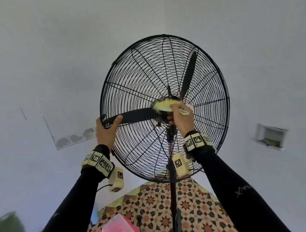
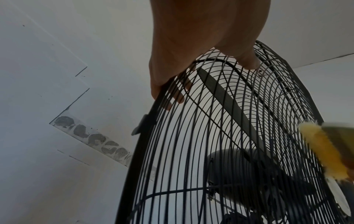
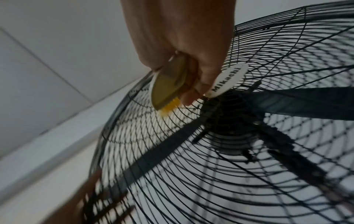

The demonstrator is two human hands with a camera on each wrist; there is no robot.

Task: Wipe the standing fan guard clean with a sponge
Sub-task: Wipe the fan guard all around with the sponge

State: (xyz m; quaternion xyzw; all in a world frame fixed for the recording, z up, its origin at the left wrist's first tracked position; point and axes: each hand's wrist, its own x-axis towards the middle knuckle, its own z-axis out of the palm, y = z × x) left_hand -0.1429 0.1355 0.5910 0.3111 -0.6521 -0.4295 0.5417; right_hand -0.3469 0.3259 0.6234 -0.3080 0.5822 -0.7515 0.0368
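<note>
My left hand (image 1: 107,130) grips fan guard (image 1: 199,60) rim; my right hand (image 1: 183,119) clamps yellow brush-like sponge (image 1: 164,106) against guard centre. Wiping underway; outer wires likely left.

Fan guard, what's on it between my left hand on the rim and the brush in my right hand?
In the head view, only bare guard wires lie between the left hand and brush, with a dark blade behind them.

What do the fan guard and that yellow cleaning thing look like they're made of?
Guard: thin black wire, probably painted or coated metal; the rings and spokes hold a rigid cage shape. Cleaning tool: it looks like a brush rather than a sponge, with a smooth yellowish back, likely plastic, and fine yellow bristles along its edge.
</note>
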